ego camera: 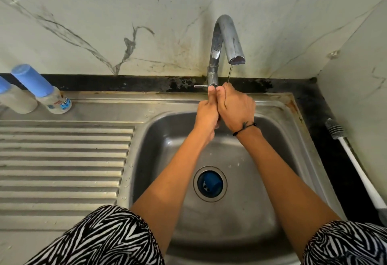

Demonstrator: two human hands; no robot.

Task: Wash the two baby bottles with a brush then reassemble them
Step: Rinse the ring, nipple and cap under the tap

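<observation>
Both hands meet under the tap (225,40): the left hand (207,116) and right hand (236,110) curl against each other in a thin trickle, each grip closed on nothing visible. This looks like rinsing before washing starts. Both baby bottles (45,92), blue caps on, stand far left of the grip on the table (62,160)'s drainboard; the bottle brush (354,160) lies far right. Next, a hand must fetch a bottle and uncap it. Marble-patterned wall (104,13) behind the steel sink (293,139).

2 baby bottles (43,93) wear pale blue caps. Zebra-striped black-and-white sleeves (109,237), a grey steel sink (272,105) with a blue drain plug (210,184), white grey-veined marble wall (104,24), a white-handled grey-bristled brush (354,160).
</observation>
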